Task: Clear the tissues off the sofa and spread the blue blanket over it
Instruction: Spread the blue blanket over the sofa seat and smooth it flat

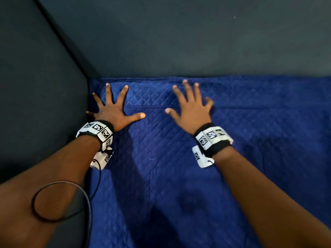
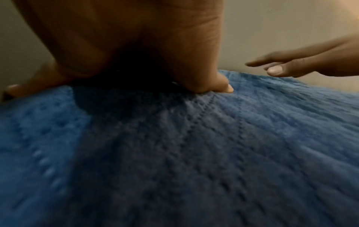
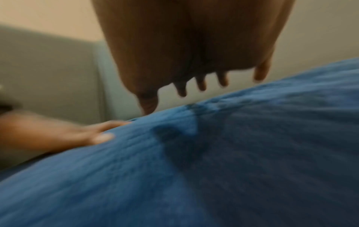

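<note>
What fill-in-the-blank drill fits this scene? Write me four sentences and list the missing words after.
1. The left hand lies flat on the ____ blanket.
2. Its fingers are ____, not curled.
3. The right hand is to the ____ of the left hand.
4. The sofa back behind the blanket is dark ____.

Missing words: blue; spread; right; grey

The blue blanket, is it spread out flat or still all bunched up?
Spread out flat. The blue blanket covers the sofa seat up to the backrest, with the left hand pressing it; only one fold line shows.
</note>
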